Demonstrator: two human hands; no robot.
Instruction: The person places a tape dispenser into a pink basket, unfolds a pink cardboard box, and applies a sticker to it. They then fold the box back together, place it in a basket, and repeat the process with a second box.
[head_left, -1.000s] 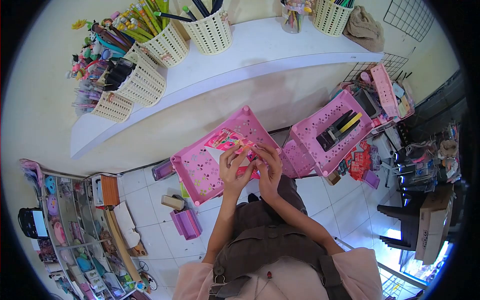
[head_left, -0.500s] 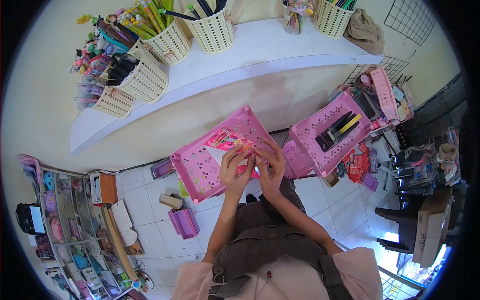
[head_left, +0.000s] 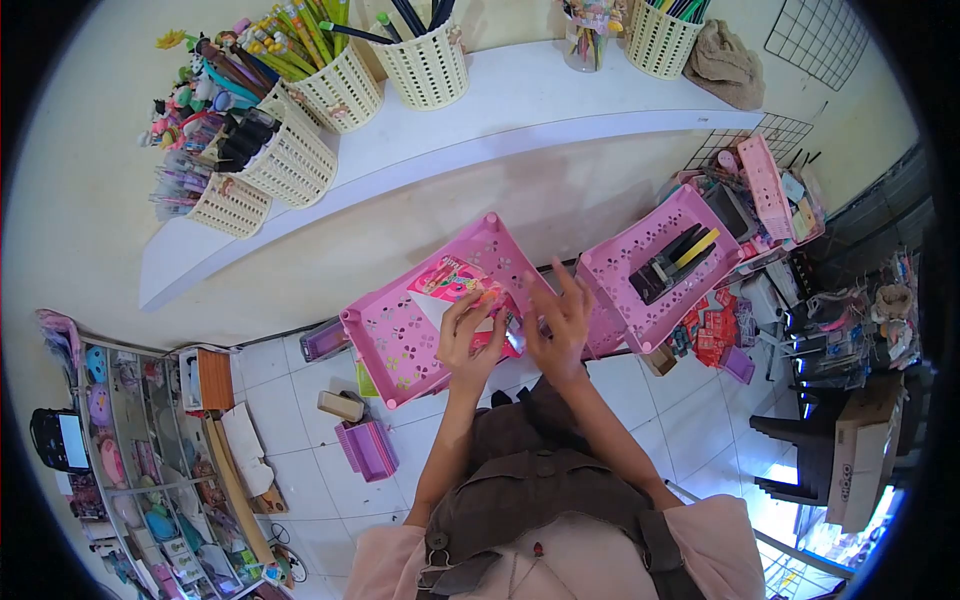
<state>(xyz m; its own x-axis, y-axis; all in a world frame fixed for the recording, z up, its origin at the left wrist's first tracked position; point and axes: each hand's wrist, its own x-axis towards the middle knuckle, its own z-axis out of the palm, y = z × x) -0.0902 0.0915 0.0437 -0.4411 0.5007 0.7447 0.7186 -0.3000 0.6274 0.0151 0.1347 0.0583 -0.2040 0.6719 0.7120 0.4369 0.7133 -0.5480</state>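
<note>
My left hand [head_left: 468, 338] is closed, its fingers curled over a pink tray [head_left: 388, 360] with cut-out flower shapes. What those fingers pinch, if anything, is too small to make out. Under and beside them lies a bright pink printed packet [head_left: 452, 277] with a white part, partly covered by the hand. To the right of it, my right hand [head_left: 558, 330] is raised with its fingers spread and nothing in them. A small shiny piece [head_left: 514, 330] shows between the two hands.
A second pink tray [head_left: 612, 262] to the right holds black and yellow items [head_left: 676, 264]. Above runs a white shelf [head_left: 560, 105] with cream baskets [head_left: 425, 68] of pens. Purple baskets [head_left: 368, 450] stand on the tiled floor, and a glass display case [head_left: 150, 440] is at left.
My right hand has drawn away from my left, moving right, and its fingers have spread. The left hand has stayed in nearly the same place.
</note>
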